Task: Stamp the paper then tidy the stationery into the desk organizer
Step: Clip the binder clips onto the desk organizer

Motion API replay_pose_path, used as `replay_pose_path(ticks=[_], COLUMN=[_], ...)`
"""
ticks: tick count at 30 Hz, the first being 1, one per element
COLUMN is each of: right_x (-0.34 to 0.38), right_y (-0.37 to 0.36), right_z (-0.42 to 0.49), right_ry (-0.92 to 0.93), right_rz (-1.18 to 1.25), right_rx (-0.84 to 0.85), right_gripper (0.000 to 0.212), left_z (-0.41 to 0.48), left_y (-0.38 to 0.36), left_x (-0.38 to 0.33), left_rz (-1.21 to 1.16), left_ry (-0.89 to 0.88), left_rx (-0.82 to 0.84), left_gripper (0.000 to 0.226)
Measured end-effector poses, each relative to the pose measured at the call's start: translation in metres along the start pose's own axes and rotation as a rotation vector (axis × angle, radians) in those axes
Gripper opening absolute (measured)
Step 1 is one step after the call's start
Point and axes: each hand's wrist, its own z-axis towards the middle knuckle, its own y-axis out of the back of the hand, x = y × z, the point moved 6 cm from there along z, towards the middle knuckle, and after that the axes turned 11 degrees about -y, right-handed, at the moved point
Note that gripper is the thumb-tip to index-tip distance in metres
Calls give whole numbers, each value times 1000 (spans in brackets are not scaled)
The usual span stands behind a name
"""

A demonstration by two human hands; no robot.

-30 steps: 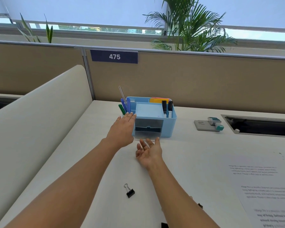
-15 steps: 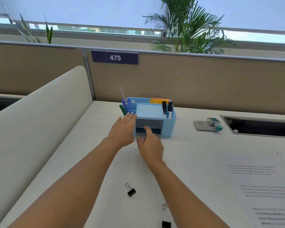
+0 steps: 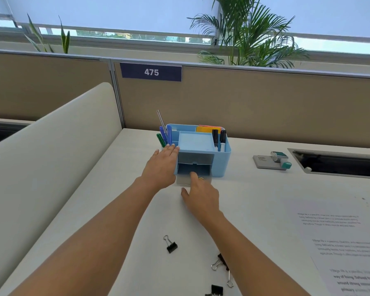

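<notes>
**Both hands on the organizer, bottom drawer pulled out**

Here we are at the counter, and all the action is at the light blue desk organizer, which stands near the back partition. The left hand lies flat against the organizer's left wall, fingers straight and together, bracing it. The right hand comes in from the front, wide and loose: the index finger points straight out, its tip at the mouth of the bottom drawer, and the thumb is spread out to the left. Its other fingers bend down behind the knuckles, out of my sight, and a small gold glint sits there that I cannot identify.

The translucent drawer is slid out toward the person, and its front lip sits just under that right hand.

Up top, the organizer is well stocked. A green pen and blue pens stand in the left compartment, with a thin ruler leaning above them. Two black markers stand upright on the right, and yellow and orange sticky notes are at the back.

Well off to the right, the stamp rests on its grey pad. The printed paper lies flat near the right edge of the view, apart from everything else.

Down front, a black binder clip lies alone between the forearms. More clips are clustered beside the right forearm, one partly hidden by it.
</notes>
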Motion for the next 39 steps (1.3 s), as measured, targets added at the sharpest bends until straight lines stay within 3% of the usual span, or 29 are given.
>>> replay_pose_path(ticks=[6,9,11,14,16,23,26,28,32,36,39], right_x=[-4,-12,-20,-35,-46,-94,-113,-124,-139,-138,-128], right_y=[2,2,2,2,2,14,25,31,39,39,29], right_z=[-6,-11,-14,-18,-23,-55,-73,-88,-121,-149,-164], right_ry=[55,95,112,114,108,43,1,-31,-87,-69,-44], right_rz=[27,-10,-59,-102,-80,113,228,304,403,347,230], right_rx=[-34,-37,-41,-32,6,181,204,225,222,194,229], right_gripper=[57,37,24,28,31,46,45,46,42,36,45], left_z=[0,0,-4,-24,-44,-116,-138,-151,-175,-196,-205], left_y=[-2,0,4,3,-10,-62,-73,-77,-80,-76,-75], left_x=[-1,-1,-5,-18,-28,-37,-45,-53,-66,-89,-102], left_rz=[-19,-26,-59,-163,-263,-558,-543,-499,-505,-481,-467], left_ry=[17,-6,-44,-116,-115,81,64,24,-2,-60,-88], left_rx=[-6,-8,-101,-298,-336,-270,-189,-153,-122,-78,-42], left_gripper=[78,75,73,64,57,42,41,54,107,111,111])
